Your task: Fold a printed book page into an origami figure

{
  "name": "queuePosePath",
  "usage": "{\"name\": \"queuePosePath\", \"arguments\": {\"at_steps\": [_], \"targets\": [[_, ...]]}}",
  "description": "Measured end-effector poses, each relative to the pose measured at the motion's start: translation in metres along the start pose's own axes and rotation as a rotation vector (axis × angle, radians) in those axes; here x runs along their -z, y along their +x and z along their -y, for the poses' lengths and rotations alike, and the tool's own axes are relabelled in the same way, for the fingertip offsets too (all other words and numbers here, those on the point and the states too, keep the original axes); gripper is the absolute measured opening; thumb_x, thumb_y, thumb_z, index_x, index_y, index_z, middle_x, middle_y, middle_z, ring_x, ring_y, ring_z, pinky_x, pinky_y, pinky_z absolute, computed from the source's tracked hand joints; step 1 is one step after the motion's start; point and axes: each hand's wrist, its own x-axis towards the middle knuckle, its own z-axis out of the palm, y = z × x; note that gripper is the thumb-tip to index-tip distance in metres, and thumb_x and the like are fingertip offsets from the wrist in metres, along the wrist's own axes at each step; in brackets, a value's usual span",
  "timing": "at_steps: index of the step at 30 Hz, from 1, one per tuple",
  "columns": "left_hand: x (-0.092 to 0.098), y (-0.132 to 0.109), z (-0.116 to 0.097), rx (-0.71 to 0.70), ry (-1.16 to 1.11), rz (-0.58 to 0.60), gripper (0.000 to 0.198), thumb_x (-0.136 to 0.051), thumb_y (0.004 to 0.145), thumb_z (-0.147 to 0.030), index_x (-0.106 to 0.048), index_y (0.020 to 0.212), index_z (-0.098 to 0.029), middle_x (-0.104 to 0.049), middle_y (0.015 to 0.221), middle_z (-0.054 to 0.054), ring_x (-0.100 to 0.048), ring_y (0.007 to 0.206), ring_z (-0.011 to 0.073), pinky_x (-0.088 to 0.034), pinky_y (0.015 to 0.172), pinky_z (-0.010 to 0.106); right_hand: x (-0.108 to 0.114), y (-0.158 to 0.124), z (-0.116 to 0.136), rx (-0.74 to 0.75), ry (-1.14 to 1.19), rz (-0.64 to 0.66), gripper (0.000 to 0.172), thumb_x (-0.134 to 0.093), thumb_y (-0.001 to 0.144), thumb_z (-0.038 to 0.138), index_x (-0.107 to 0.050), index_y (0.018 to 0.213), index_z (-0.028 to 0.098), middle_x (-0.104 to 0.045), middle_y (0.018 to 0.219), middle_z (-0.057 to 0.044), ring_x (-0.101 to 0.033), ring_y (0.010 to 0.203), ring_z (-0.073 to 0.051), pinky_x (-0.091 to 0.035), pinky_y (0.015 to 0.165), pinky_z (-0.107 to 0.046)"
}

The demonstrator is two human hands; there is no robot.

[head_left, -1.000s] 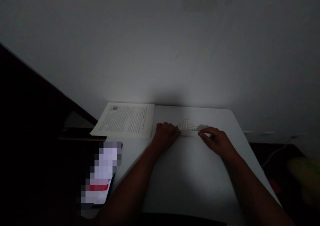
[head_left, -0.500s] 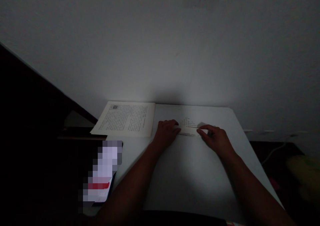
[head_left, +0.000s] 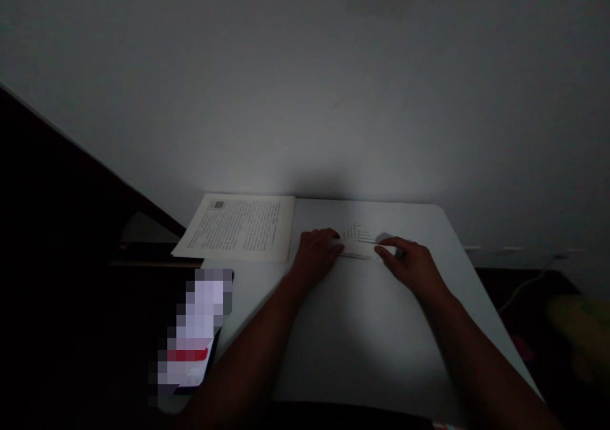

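A folded sheet of printed paper (head_left: pixel 358 248) lies on the white table, between my two hands. Its upper part comes to a blunt peak with lines of print, and a pale folded strip runs along its lower edge. My left hand (head_left: pixel 318 249) pinches the strip's left end between thumb and fingers. At the opposite end, my right hand (head_left: pixel 406 260) grips the strip, thumb below and index finger above. My fingers cover both ends of the paper.
Printed sheets (head_left: pixel 241 227) with a QR code lie at the table's back left, against the wall (head_left: pixel 305 100). A lit phone (head_left: pixel 200 328), its screen blurred, rests at the left edge by my left forearm. A pale cable (head_left: pixel 524 285) hangs beyond the white table's (head_left: pixel 362 328) right side.
The paper's lower strip looks slightly more raised and shows less print than before. Both hands have stayed in nearly the same place and keep hold of it.
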Motion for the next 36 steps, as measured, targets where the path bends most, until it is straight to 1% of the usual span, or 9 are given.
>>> {"name": "queuePosePath", "arguments": {"at_steps": [5, 8, 13, 16, 20, 23, 26, 31, 36], "targets": [[0.001, -0.004, 0.001, -0.034, -0.09, -0.064, 0.027, -0.064, 0.078, -0.035, -0.06, 0.099, -0.019, -0.067, 0.095, 0.004, -0.059, 0.089, 0.0207, -0.04, 0.085, 0.036, 0.001, -0.002, -0.004, -0.011, 0.095, -0.006, 0.031, -0.059, 0.08, 0.047, -0.07, 0.087, 0.02, -0.072, 0.08, -0.006, -0.062, 0.054, -0.017, -0.048, 0.053, -0.03], [0.003, -0.007, -0.001, -0.08, -0.101, -0.065, 0.026, -0.07, 0.072, -0.034, -0.063, 0.092, -0.019, -0.067, 0.087, 0.003, -0.058, 0.084, 0.0205, -0.04, 0.082, 0.036, 0.003, -0.003, -0.006, 0.023, 0.186, 0.017, 0.026, -0.061, 0.079, 0.045, -0.069, 0.084, 0.02, -0.071, 0.083, -0.005, -0.065, 0.065, -0.018, -0.05, 0.06, -0.03], [0.008, -0.009, -0.006, -0.186, -0.17, -0.205, 0.02, -0.067, 0.074, -0.038, -0.063, 0.072, -0.018, -0.065, 0.077, 0.003, -0.057, 0.079, 0.0177, -0.039, 0.08, 0.034, 0.013, -0.004, -0.006, 0.227, 0.269, 0.124, 0.026, -0.072, 0.069, 0.044, -0.067, 0.081, 0.021, -0.068, 0.084, -0.005, -0.064, 0.077, -0.02, -0.051, 0.072, -0.035], [0.01, -0.009, -0.006, -0.126, -0.161, -0.323, 0.019, -0.058, 0.082, -0.031, -0.06, 0.068, -0.017, -0.063, 0.07, 0.002, -0.055, 0.073, 0.0156, -0.04, 0.077, 0.032, 0.019, -0.004, -0.005, 0.266, 0.264, 0.117, 0.028, -0.073, 0.068, 0.043, -0.067, 0.084, 0.022, -0.068, 0.087, -0.006, -0.063, 0.083, -0.022, -0.05, 0.077, -0.038], [0.007, -0.008, -0.001, -0.004, -0.068, -0.394, 0.009, -0.058, 0.081, -0.026, -0.061, 0.08, -0.017, -0.064, 0.082, 0.004, -0.055, 0.082, 0.0178, -0.04, 0.081, 0.033, 0.02, -0.004, -0.002, 0.227, 0.253, 0.009, 0.016, -0.064, 0.079, 0.038, -0.066, 0.081, 0.022, -0.067, 0.081, -0.004, -0.063, 0.077, -0.02, -0.05, 0.072, -0.037], [0.004, -0.007, 0.0, 0.035, 0.01, -0.353, 0.013, -0.06, 0.08, -0.026, -0.063, 0.09, -0.018, -0.062, 0.093, 0.005, -0.053, 0.092, 0.0206, -0.039, 0.084, 0.036, 0.015, -0.004, 0.0, 0.256, 0.21, -0.056, 0.012, -0.062, 0.082, 0.033, -0.065, 0.082, 0.022, -0.067, 0.081, -0.004, -0.063, 0.077, -0.019, -0.05, 0.074, -0.037], [0.001, -0.008, 0.0, 0.048, 0.085, -0.272, 0.011, -0.06, 0.079, -0.026, -0.064, 0.087, -0.019, -0.061, 0.096, 0.005, -0.052, 0.094, 0.022, -0.038, 0.084, 0.037, 0.01, -0.003, 0.005, 0.318, 0.137, -0.072, 0.011, -0.061, 0.082, 0.03, -0.066, 0.087, 0.022, -0.068, 0.085, -0.005, -0.063, 0.081, -0.019, -0.051, 0.076, -0.037], [-0.002, -0.01, -0.008, 0.026, 0.153, -0.175, 0.01, -0.06, 0.079, -0.027, -0.065, 0.081, -0.019, -0.06, 0.093, 0.006, -0.051, 0.093, 0.0227, -0.038, 0.082, 0.038, 0.0, -0.003, 0.017, 0.426, 0.066, -0.049, 0.016, -0.058, 0.084, 0.027, -0.065, 0.098, 0.022, -0.068, 0.097, -0.007, -0.061, 0.091, -0.02, -0.051, 0.081, -0.039], [-0.006, -0.013, -0.016, -0.016, 0.125, -0.128, 0.011, -0.06, 0.079, -0.029, -0.064, 0.084, -0.02, -0.06, 0.094, 0.005, -0.05, 0.095, 0.0221, -0.037, 0.084, 0.037, -0.012, -0.002, 0.026, 0.453, -0.038, 0.035, 0.023, -0.056, 0.086, 0.027, -0.064, 0.105, 0.02, -0.065, 0.109, -0.009, -0.058, 0.102, -0.023, -0.048, 0.087, -0.041]]}}
